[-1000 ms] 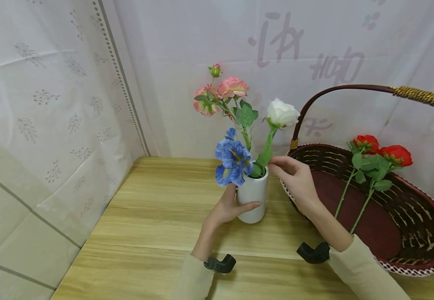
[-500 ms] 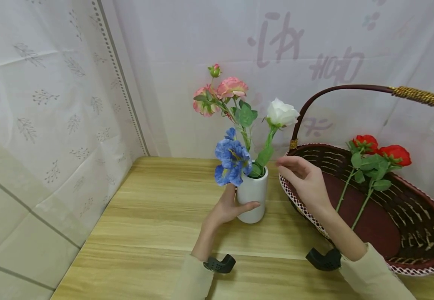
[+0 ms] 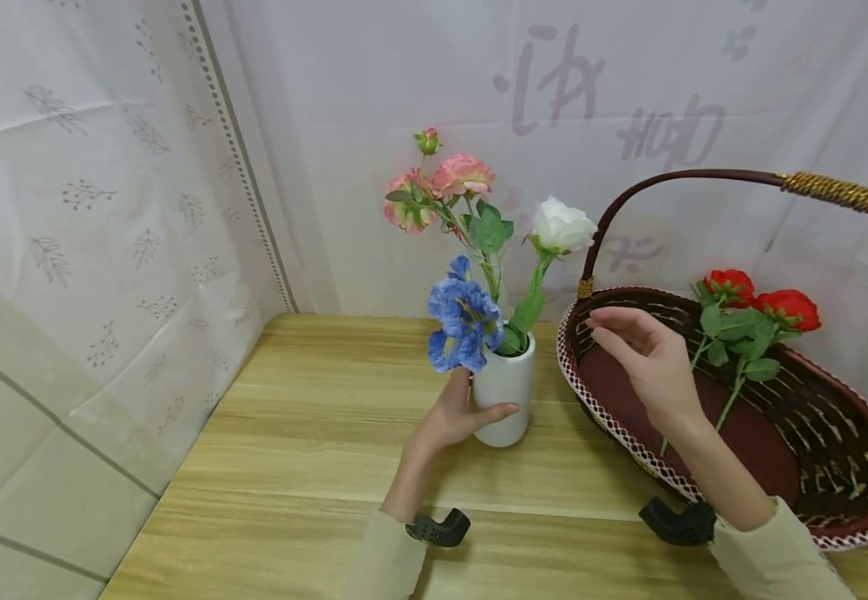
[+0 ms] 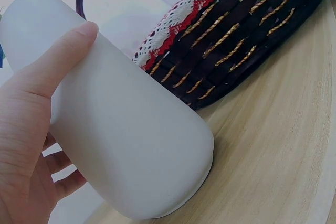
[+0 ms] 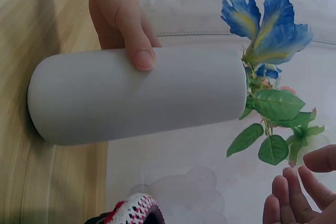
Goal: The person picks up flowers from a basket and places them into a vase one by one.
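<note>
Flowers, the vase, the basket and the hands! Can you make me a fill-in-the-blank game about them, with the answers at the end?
1. The left hand grips a vase whose colour is ____.
2. In the head view, the lowest bloom in the vase has petals that are mostly ____.
3. The number of red flowers in the basket is ____.
4. The right hand is holding ____.

Missing words: white; blue; two; nothing.
</note>
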Demonstrator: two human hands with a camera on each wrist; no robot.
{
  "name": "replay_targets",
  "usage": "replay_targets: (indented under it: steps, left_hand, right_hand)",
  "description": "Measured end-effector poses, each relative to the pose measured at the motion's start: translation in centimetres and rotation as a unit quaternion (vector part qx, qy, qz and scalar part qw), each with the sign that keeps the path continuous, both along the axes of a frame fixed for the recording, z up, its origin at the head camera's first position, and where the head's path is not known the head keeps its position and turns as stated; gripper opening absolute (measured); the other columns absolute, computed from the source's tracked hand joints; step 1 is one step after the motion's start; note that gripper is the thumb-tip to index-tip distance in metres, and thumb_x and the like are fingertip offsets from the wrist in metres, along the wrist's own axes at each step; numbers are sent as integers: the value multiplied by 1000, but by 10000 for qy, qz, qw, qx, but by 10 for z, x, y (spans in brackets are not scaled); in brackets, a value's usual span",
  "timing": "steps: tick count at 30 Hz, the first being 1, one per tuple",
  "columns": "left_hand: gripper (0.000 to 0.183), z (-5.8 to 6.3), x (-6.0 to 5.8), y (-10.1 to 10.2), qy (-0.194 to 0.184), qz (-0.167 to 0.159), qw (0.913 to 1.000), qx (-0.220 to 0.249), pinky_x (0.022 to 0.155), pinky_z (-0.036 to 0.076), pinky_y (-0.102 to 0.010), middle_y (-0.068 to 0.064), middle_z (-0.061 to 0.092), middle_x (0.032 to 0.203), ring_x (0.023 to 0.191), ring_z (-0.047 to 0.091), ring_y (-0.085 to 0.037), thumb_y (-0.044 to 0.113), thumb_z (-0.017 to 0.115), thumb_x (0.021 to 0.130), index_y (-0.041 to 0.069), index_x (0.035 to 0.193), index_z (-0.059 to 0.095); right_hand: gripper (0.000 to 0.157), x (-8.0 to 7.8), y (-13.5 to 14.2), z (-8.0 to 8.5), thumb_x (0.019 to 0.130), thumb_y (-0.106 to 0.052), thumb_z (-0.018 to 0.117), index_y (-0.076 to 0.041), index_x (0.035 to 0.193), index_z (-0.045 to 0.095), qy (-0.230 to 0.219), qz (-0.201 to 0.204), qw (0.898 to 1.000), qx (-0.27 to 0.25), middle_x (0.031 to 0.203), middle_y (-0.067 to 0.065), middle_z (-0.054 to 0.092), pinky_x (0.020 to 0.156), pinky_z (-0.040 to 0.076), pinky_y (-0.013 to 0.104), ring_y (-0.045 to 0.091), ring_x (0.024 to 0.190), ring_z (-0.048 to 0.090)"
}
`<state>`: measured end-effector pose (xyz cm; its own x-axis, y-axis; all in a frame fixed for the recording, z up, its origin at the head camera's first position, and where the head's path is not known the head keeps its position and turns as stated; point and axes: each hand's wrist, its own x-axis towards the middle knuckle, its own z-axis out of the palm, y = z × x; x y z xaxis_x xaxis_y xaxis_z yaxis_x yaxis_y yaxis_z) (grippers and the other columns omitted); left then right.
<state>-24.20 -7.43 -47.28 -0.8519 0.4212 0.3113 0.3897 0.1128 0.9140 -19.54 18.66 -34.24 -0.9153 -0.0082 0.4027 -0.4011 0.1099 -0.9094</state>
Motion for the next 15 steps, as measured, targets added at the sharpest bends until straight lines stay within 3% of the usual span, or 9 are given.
replay_targets:
  steps: [7, 15]
  left_hand:
    - [92, 0, -1, 0, 96, -3, 10000, 19, 109, 41, -44, 10, 45, 148, 132, 48, -14, 25, 83, 86, 39, 155, 24]
    - [92, 0, -4, 1, 321, -76, 9994, 50, 108, 42, -42, 9, 47, 147, 131, 49, -14, 23, 84, 86, 36, 155, 26]
  right_hand:
    - [26, 0, 12, 3, 96, -6, 70, 3, 120, 67, -35, 26, 9995, -300, 115, 5, 70, 87, 52, 18, 11, 104, 66]
    - [27, 1, 31, 10, 95, -7, 71, 1, 121, 67, -156, -207, 9993, -284, 114, 2, 71, 84, 52, 16, 10, 101, 66]
